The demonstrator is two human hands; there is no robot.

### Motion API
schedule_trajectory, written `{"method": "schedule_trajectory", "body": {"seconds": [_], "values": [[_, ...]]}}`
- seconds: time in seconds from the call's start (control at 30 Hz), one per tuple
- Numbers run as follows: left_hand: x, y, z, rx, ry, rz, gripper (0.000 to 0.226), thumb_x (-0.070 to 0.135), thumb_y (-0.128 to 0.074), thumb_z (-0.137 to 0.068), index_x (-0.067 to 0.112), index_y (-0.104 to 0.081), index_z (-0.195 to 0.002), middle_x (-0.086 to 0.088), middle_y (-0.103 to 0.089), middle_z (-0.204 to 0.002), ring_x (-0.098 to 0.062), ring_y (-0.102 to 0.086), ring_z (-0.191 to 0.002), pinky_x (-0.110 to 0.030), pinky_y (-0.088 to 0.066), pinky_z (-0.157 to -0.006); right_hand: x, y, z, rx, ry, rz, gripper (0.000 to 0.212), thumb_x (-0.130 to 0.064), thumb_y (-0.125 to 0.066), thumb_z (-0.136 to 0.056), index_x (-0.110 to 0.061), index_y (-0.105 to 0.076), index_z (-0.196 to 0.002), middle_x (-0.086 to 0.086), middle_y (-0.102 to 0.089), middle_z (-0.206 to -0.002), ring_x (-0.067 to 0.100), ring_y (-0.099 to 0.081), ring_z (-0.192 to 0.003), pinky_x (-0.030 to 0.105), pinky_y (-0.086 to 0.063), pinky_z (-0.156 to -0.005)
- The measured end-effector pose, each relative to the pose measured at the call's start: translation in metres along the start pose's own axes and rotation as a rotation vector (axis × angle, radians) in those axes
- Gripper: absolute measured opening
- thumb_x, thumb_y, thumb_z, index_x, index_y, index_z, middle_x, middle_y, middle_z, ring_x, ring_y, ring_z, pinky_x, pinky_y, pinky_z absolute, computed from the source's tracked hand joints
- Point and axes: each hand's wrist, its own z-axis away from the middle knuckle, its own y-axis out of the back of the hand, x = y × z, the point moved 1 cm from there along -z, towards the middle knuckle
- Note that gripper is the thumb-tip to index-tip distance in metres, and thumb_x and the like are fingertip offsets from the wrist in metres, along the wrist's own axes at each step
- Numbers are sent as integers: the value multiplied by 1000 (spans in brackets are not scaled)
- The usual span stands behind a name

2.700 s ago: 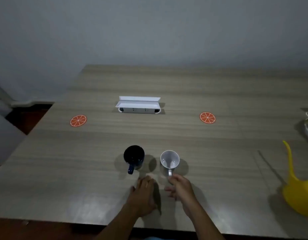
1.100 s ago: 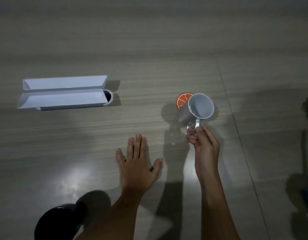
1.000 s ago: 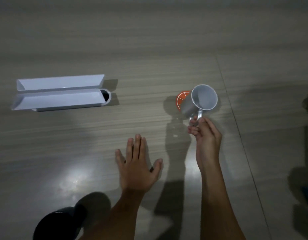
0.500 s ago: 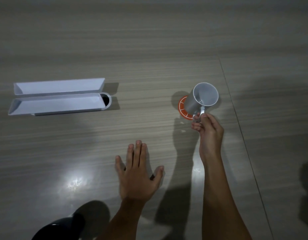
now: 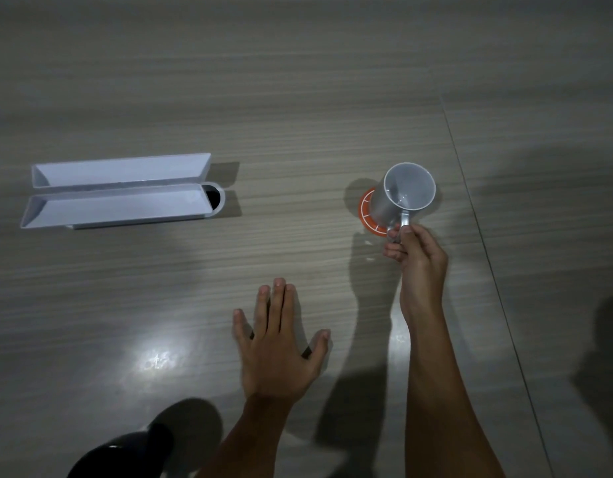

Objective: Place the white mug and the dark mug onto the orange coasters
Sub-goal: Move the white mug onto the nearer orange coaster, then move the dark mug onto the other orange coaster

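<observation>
1. Two mugs show, but only one orange coaster [image 5: 366, 215]; the second coaster is out of view.
2. The white mug [image 5: 403, 196] stands over that coaster, toward the right side of the surface [image 5: 298, 98]. An orange crescent shows at its left and near side, so it looks slightly off-centre. Whether its base fully rests there cannot be told.
3. The right hand [image 5: 417, 251] is pinching the mug's handle, thumb on top and fingers curled beneath.
4. The left hand [image 5: 281, 343] lies flat on the surface with fingers spread, holding nothing.
5. The dark mug [image 5: 120, 455] sits at the near edge, left of the left forearm, partly cut off by the frame and untouched.
6. One white open box [image 5: 119, 193] lies toward the left side, well apart from both mugs.
7. Judged step: setting the first mug down. Next, the right hand should let go of the handle without dragging the mug, then the dark mug needs carrying to the other coaster.
</observation>
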Motion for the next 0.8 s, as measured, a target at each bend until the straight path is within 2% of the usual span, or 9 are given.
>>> {"method": "schedule_trajectory", "body": {"seconds": [0.17, 0.23, 0.3, 0.37, 0.47, 0.57, 0.63, 0.73, 0.8], "values": [[0, -1, -1, 1, 0, -11, 90, 72, -35, -89, 18, -15, -158, 0, -11, -168, -22, -4, -155, -65, -7, -119, 0, 1, 8, 20, 47, 98, 10, -18, -65, -92, -23, -74, -94, -4, -74, -79, 11, -65, -70, 37, -53, -78], [-1, -2, 0, 6, -7, -16, 90, 72, -34, -89, 18, -14, -158, -1, -11, -168, -23, -4, -155, -65, -7, -119, 0, 3, 16, 42, 68, 136, 17, -13, -66, -93, -28, -73, -96, -10, -76, -80, 10, -67, -71, 40, -55, -80], [-1, -2, 0, 12, -16, -17, 90, 73, -33, -89, 18, -14, -158, -1, -10, -168, -23, -3, -155, -65, -6, -119, 3, 6, 29, 45, 64, 173, 25, -12, -67, -93, -33, -70, -105, -20, -76, -86, 8, -71, -76, 37, -58, -78], [-1, -2, 0, 16, -23, -21, 90, 73, -32, -89, 18, -12, -158, -1, -7, -168, -24, -1, -155, -65, -5, -119, 8, 13, 46, 49, 45, 227, 32, -12, -68, -93, -28, -66, -121, -29, -75, -91, 6, -72, -84, 30, -59, -79], [-1, 0, 2, 28, -35, -23, 91, 73, -28, -90, 17, -8, -158, -3, -4, -169, -25, 2, -155, -66, -4, -119, 20, 28, 77, 53, 19, 304, 39, -10, -66, -95, -17, -62, -132, -19, -70, -115, 7, -69, -103, 32, -58, -92], [-1, 1, 4, 40, -43, -36, 90, 73, -23, -90, 17, -4, -158, -3, -1, -169, -25, 4, -155, -65, -2, -119, 33, 43, 118, 1, 15, 428, 39, -10, -63, -96, -16, -61, -135, -2, -67, -130, 6, -63, -115, 13, -50, -94], [-4, 2, 9, 47, -64, -34, 87, 70, -24, -92, 16, -7, -158, -3, -4, -169, -24, 2, -155, -62, 0, -120, 42, 50, 151, -80, -2, 542, 43, -11, -61, -97, -18, -58, -139, 0, -60, -142, 12, -54, -131, 11, -42, -98], [-21, 0, 41, 41, -146, 7, 78, 61, -29, -96, 16, -13, -158, -4, -11, -168, -23, -4, -155, -55, -6, -123, 60, 62, 204, -270, 68, 781, 51, -13, -58, -99, -17, -46, -149, -5, -38, -159, 10, -24, -151, 24, -23, -120], [-39, -5, 81, 26, -199, 31, 73, 57, -28, -98, 17, -14, -158, -3, -12, -168, -22, -6, -155, -49, -8, -124, 75, 71, 232, -353, 176, 931, 57, -15, -58, -99, -15, -38, -152, -6, -25, -165, 11, -9, -154, 29, -14, -124]]}}
